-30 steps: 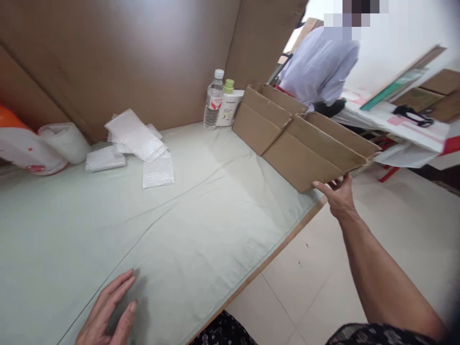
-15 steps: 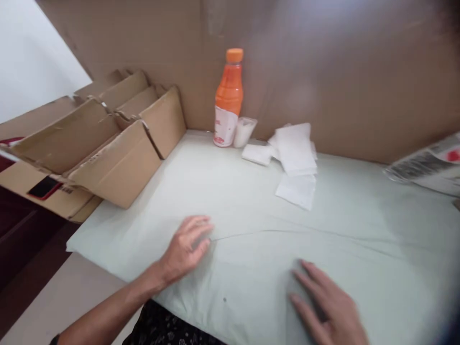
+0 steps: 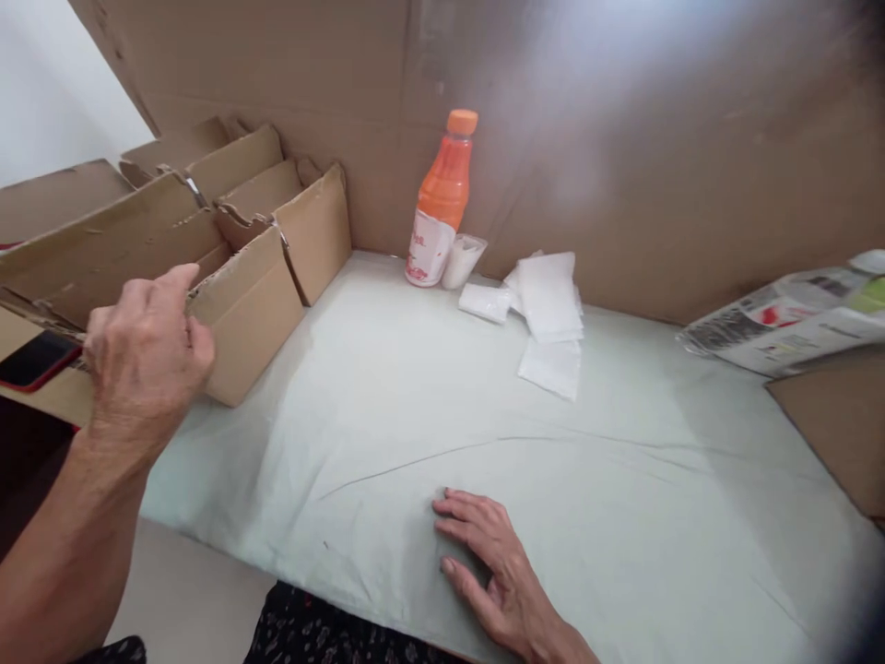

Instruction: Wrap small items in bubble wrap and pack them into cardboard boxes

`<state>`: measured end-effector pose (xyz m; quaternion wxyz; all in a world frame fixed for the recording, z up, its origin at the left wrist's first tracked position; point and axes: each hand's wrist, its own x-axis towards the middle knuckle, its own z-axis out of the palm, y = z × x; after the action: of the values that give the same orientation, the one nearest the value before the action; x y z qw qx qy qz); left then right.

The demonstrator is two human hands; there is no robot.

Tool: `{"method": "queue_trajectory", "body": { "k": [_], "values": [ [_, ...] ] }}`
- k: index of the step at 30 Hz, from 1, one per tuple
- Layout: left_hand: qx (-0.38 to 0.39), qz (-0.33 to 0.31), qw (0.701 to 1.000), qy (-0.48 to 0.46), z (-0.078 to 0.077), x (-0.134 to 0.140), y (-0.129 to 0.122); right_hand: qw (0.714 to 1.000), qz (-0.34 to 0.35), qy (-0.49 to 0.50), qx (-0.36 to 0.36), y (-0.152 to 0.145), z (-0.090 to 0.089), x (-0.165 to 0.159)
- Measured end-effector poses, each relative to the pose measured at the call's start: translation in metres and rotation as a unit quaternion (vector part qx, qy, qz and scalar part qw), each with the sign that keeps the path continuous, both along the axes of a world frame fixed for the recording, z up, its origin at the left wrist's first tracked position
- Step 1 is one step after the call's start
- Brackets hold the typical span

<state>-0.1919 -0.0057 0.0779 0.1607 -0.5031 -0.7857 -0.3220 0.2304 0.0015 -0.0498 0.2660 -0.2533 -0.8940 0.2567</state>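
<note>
My left hand (image 3: 148,355) is at the near wall of a divided cardboard box (image 3: 255,318) on the left. Its index finger reaches over the wall's top edge, the thumb lies on the outer side, and the other fingers are curled and partly hidden. My right hand (image 3: 494,572) rests on the pale green cloth (image 3: 387,397), fingers stretched out and thumb apart, holding nothing.
An orange-capped bottle (image 3: 442,198) stands at the back beside a small clear cup (image 3: 463,261). White folded sheets (image 3: 549,300) lie right of them. A phone (image 3: 38,360) is at the left. A printed plastic package (image 3: 781,318) leans over cardboard (image 3: 836,424) at right.
My left hand has moved from the cloth leftward and up to the cardboard box. My right hand has shifted left and lies flatter on the cloth. The view has turned slightly.
</note>
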Motion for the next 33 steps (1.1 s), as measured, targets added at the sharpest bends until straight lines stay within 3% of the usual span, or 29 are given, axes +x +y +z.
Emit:
{"method": "queue_trajectory", "body": {
  "k": [4, 8, 13, 15, 18, 21, 25, 28, 33],
  "values": [
    [0.007, -0.034, 0.997, 0.075, -0.009, 0.005, -0.006, 1.0, -0.018, 0.004, -0.011, -0.003, 0.003, 0.001],
    [0.07, -0.103, 0.973, 0.194, -0.013, 0.036, -0.021, 0.999, -0.031, 0.033, 0.008, 0.0, 0.005, 0.006],
    [0.105, -0.321, 0.931, 0.141, -0.009, 0.099, -0.049, 0.996, -0.077, 0.017, 0.039, 0.005, 0.006, 0.014],
    [0.1, -0.351, 0.923, 0.119, -0.015, 0.112, -0.062, 0.992, -0.116, -0.001, 0.044, 0.007, 0.005, 0.018],
    [0.148, -0.292, 0.943, 0.054, -0.039, 0.117, -0.079, 0.987, -0.156, -0.033, 0.02, 0.009, 0.003, 0.025],
    [0.175, -0.193, 0.958, -0.117, -0.073, 0.111, -0.086, 0.985, -0.163, -0.053, -0.011, 0.012, 0.001, 0.028],
    [0.011, -0.129, 0.93, -0.344, -0.108, 0.104, -0.075, 0.984, -0.159, -0.061, -0.042, 0.017, -0.001, 0.022],
    [-0.069, -0.125, 0.893, -0.426, -0.118, 0.102, -0.056, 0.985, -0.153, -0.06, -0.055, 0.024, -0.001, 0.015],
    [0.002, -0.125, 0.864, -0.487, -0.115, 0.107, 0.001, 0.989, -0.134, -0.018, -0.063, 0.064, 0.004, 0.002]
  ]
}}
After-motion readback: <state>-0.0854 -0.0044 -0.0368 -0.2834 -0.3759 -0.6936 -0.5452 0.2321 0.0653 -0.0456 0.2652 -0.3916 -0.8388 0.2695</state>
